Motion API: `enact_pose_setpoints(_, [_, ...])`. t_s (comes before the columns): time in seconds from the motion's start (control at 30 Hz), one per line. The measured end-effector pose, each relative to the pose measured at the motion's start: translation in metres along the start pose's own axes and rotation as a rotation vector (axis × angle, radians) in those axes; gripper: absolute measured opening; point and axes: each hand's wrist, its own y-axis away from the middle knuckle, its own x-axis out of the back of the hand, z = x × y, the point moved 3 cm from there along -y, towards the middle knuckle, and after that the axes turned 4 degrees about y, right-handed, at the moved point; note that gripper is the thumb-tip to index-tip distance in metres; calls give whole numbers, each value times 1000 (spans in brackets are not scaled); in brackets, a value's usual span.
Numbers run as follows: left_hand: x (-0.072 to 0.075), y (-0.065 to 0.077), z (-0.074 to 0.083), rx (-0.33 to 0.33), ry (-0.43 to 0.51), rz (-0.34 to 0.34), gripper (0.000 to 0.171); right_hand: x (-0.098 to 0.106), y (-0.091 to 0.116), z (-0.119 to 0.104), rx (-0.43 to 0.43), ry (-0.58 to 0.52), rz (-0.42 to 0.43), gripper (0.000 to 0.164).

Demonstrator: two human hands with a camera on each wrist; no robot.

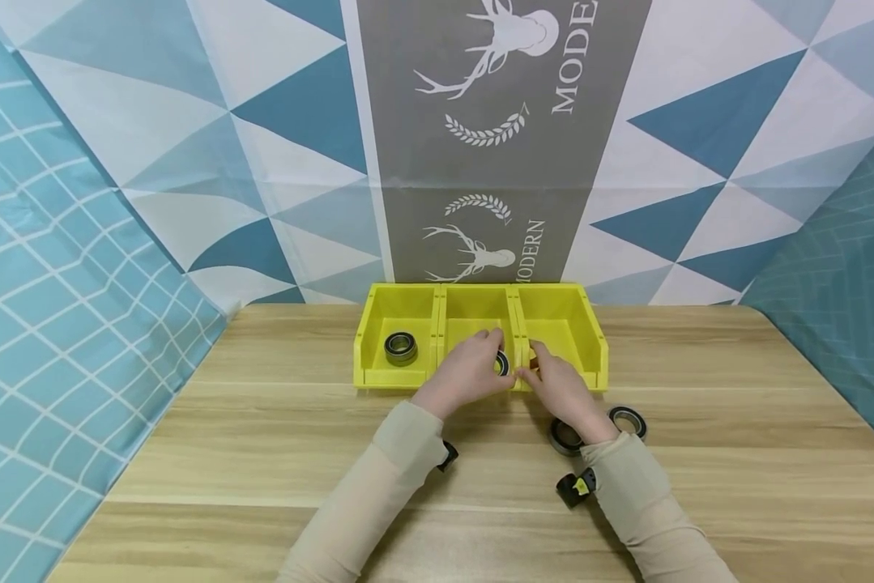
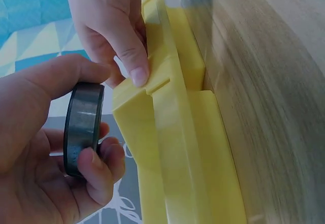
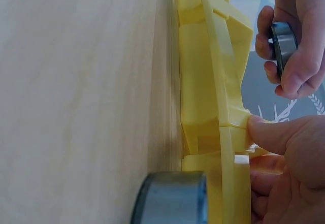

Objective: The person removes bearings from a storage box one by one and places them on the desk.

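My left hand (image 1: 471, 371) grips a ball bearing (image 2: 84, 127), dark-rimmed with a metal outer ring, over the front of the middle yellow bin (image 1: 473, 301). Thumb and fingers close around the ring's edge. Just to the right, my right hand (image 1: 562, 390) pinches the front edge where the middle bin meets the right yellow bin (image 1: 560, 330). Its thumb presses the rim in the right wrist view, while the other fingers are partly hidden behind the wall. Another bearing (image 1: 401, 358) lies in the left yellow bin (image 1: 373, 332).
Two more bearings rest on the wooden table (image 1: 262, 453) by my right forearm: one bearing (image 1: 559, 441) partly beneath the wrist, another bearing (image 1: 641, 429) to its right. The joined bins stand at the table's back edge, before a patterned wall covering (image 1: 291, 146).
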Motion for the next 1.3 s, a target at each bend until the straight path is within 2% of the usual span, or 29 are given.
enact_pose_setpoints(0.23, [-3, 13, 5, -39, -73, -34, 42, 0, 1, 1, -8, -12, 4, 57])
enact_pose_setpoints(0.4, [-11, 27, 5, -85, -112, -79, 36, 0, 2, 0, -3, 6, 14, 57])
enact_pose_setpoints(0.57, [-19, 36, 7, -127, -136, -120, 39, 0, 3, -1, -2, 16, 9, 57])
enact_pose_setpoints(0.7, [-23, 41, 12, -154, -153, -170, 46, 0, 2, -1, -10, 10, 5, 58])
enact_pose_setpoints(0.83, [-26, 44, 17, -152, -140, -237, 52, 1, 0, -2, -15, 1, 8, 58])
enact_pose_setpoints(0.97, [-30, 47, 21, -151, -148, -295, 46, 0, 1, -1, -15, -5, 6, 58])
enact_pose_setpoints(1.13, [-35, 50, 25, -179, -191, -317, 39, -1, 1, -1, -16, -5, 7, 58])
enact_pose_setpoints(1.3, [-38, 53, 28, -190, -179, -321, 34, 0, 1, -1, -16, -3, 16, 59])
